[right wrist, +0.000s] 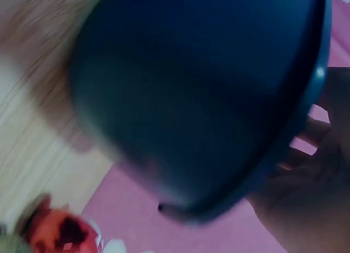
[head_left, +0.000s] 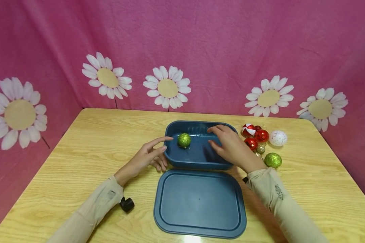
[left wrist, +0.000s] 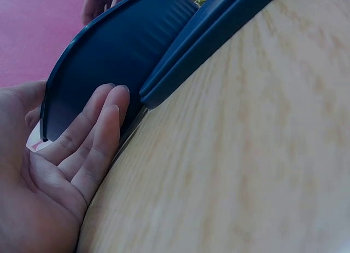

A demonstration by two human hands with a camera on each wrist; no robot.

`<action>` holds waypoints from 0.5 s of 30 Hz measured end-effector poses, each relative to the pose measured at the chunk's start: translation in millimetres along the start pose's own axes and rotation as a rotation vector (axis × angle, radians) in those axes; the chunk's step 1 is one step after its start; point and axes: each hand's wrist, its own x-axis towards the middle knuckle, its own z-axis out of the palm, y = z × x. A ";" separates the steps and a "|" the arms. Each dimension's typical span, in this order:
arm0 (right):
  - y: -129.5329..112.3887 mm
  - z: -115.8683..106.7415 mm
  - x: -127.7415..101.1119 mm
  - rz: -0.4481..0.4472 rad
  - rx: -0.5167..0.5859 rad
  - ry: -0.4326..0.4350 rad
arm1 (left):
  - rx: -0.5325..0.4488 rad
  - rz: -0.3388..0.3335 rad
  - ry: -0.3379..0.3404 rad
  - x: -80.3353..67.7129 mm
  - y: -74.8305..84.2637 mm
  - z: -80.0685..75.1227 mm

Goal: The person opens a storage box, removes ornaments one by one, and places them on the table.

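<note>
A deep blue rectangular container [head_left: 197,148] stands on the table, a glittery green ball [head_left: 184,140] inside toward its left end. My left hand [head_left: 147,156] is at the container's left end, thumb and forefinger near the rim. In the left wrist view, the lower fingers [left wrist: 104,135] lie fairly straight along the outer wall [left wrist: 126,50]. Over the right half of the container hovers my right hand [head_left: 231,146], fingers spread and bent slightly downward, nothing between them. The right wrist view, blurred, has this hand [right wrist: 311,182] beyond the container's rim [right wrist: 306,108].
A flat blue lid [head_left: 199,203] lies directly in front of the container. Right of it cluster red balls [head_left: 262,135], a red-and-white ball [head_left: 248,130], small gold balls [head_left: 261,149], a speckled white ball [head_left: 278,138] and another green ball [head_left: 273,160]. A pink flowered cloth [head_left: 200,50] hangs behind the table.
</note>
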 end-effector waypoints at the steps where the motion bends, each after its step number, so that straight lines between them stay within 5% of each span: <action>1: -2.1 1.9 3.1 -0.001 0.006 -0.011 | 0.000 0.000 0.002 -0.5 0.0 -0.2; 15: -18.7 37.2 33.1 0.050 0.396 -0.198 | -0.024 0.007 -0.012 -0.3 0.7 -2.0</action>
